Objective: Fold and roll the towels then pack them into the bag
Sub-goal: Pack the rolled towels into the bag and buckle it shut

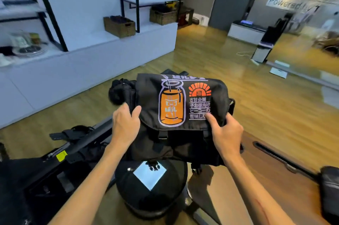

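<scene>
Room: wood floor, white shelves.
Bag [180, 114]: flap down.
Left hand [125, 123], right hand [226, 129]: each pinches the flap's lower corners.
Advice: lift flap evenly.

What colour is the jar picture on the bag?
Orange, outlined in pale purple, printed on the black bag. The head view, the only one, shows it clearly.

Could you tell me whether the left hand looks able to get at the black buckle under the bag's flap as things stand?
Probably yes. The left hand grips the flap's left edge on the bag, and the buckle sits exposed just below the flap with nothing covering it. It would have to let go of the flap first.
</scene>
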